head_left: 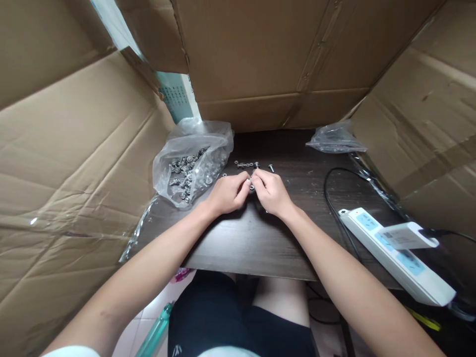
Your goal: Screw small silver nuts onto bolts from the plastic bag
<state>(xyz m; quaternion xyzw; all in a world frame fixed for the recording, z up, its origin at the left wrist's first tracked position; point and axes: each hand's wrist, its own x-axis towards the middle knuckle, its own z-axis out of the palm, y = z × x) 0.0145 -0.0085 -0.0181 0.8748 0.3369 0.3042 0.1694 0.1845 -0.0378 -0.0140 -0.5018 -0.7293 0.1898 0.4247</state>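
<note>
My left hand (231,192) and my right hand (272,192) meet over the dark tabletop, thumbs and fingers pinched together. Between the fingertips a small bit of silvery metal shows, mostly covered, so its kind cannot be made out. A small metal ring (252,188) is visible just below the fingertips. Beyond the knuckles lie a bolt (242,165) with small rings beside it, another bolt (256,164) partly behind my right hand, and a separate bolt (271,168). One more small ring (224,175) rests above my left hand.
An open clear plastic bag (163,173) of many metal fasteners stands at the left. Flattened plastic (336,139) lies at the back right. A white power strip (401,258) with a plugged-in adapter and black cable (326,186) occupies the right. Cardboard walls (260,54) surround the table.
</note>
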